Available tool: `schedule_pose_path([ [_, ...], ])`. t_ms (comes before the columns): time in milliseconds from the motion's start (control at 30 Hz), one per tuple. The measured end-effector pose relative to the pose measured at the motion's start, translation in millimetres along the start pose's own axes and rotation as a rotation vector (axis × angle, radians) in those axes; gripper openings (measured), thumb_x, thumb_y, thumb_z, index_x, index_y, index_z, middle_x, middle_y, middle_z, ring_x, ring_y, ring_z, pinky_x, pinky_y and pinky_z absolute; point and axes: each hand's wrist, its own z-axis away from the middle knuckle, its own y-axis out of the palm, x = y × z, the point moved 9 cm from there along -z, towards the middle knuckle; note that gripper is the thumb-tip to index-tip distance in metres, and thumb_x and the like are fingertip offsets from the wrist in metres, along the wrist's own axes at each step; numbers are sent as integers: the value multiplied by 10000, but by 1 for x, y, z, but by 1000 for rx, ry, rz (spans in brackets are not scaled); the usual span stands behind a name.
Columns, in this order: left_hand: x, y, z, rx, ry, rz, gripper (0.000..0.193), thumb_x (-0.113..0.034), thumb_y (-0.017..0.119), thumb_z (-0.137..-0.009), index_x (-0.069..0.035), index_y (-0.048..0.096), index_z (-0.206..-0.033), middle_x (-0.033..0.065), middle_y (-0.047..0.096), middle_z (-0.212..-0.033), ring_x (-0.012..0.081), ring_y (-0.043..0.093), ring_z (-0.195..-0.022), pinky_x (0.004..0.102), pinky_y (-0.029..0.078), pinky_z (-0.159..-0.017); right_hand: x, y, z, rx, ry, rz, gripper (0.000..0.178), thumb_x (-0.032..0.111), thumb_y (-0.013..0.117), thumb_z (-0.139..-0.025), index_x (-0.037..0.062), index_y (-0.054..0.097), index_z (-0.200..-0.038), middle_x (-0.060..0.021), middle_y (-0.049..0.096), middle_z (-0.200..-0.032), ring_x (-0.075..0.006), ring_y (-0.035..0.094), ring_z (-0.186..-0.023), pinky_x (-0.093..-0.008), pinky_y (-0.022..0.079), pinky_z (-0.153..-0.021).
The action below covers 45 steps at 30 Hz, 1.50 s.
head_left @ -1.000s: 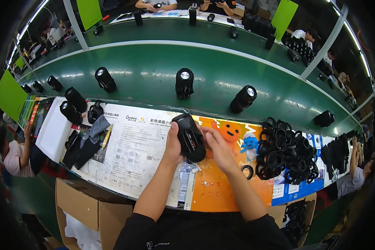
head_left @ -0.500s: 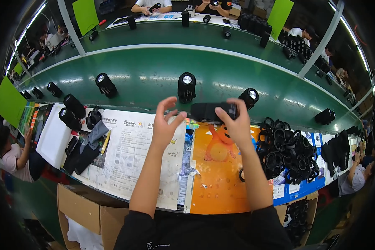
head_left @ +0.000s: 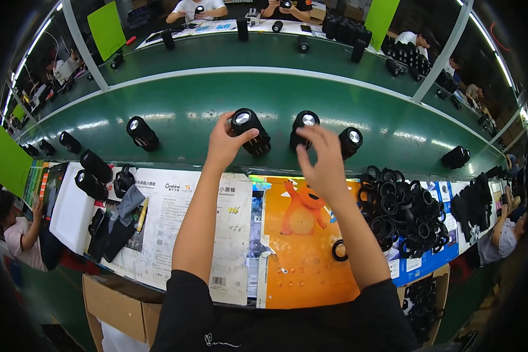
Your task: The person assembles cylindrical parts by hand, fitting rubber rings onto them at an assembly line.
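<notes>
My left hand [head_left: 224,144] is closed round a black cylindrical speaker [head_left: 257,138] with a silver disc on its top end, the thumb across its near side. To its right another black speaker [head_left: 300,138] stands on the green bench surface. My right hand [head_left: 322,161] is just in front of that one, fingers apart and partly covering it; whether the fingertips touch it I cannot tell. Close by on the right stands a third such speaker [head_left: 351,139]. A loose black ring [head_left: 339,250] lies on the orange sheet [head_left: 299,270] below my right forearm.
A heap of black rings [head_left: 402,205] lies right of my right arm, with black fabric pieces [head_left: 472,208] beyond. Dark cloths and a yellow marker [head_left: 142,216] lie left, near a white tray [head_left: 70,205]. Cardboard boxes [head_left: 114,305] stand below the table edge. People work across the bench.
The speaker my right hand held sideways now stands upright on the green surface, and that hand has spread its fingers. My left hand, empty before, has taken hold of the speaker standing ahead.
</notes>
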Motion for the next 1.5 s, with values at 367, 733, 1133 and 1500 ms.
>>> schedule_pose_path([
  [367, -27, 26, 156, 83, -107, 935, 660, -227, 950, -931, -29, 603, -1457, 121, 739, -1311, 251, 742, -1218, 369, 609, -1076, 47, 73, 135, 209, 588, -1091, 774, 66, 822, -1045, -57, 394, -1678, -148, 606, -1523, -225, 643, -1379, -396, 526, -1194],
  [733, -21, 12, 171, -34, 15, 918, 455, -128, 868, -972, -30, 632, -1349, 141, 749, -1186, 292, 783, -1095, 450, 667, -996, 64, 92, 157, 288, 497, -996, 830, 55, 883, -990, -49, 390, -1649, -200, 597, -1544, -256, 646, -1417, -407, 521, -1224],
  [1133, -19, 32, 172, 169, -14, 1024, 719, -303, 977, -847, -41, 603, -1403, 137, 735, -1184, 290, 784, -1099, 455, 677, -986, 56, 95, 173, 288, 567, -1106, 798, 24, 911, -949, -22, 415, -1573, -180, 603, -1480, -264, 642, -1402, -420, 526, -1215],
  [1500, -11, 43, 177, 199, -53, 934, 593, -181, 936, -860, -34, 621, -1341, 134, 754, -1150, 267, 780, -1053, 422, 667, -954, 54, 96, 178, 275, 601, -1220, 715, 21, 914, -944, 5, 453, -1491, -128, 622, -1420, -201, 655, -1324, -360, 542, -1137],
])
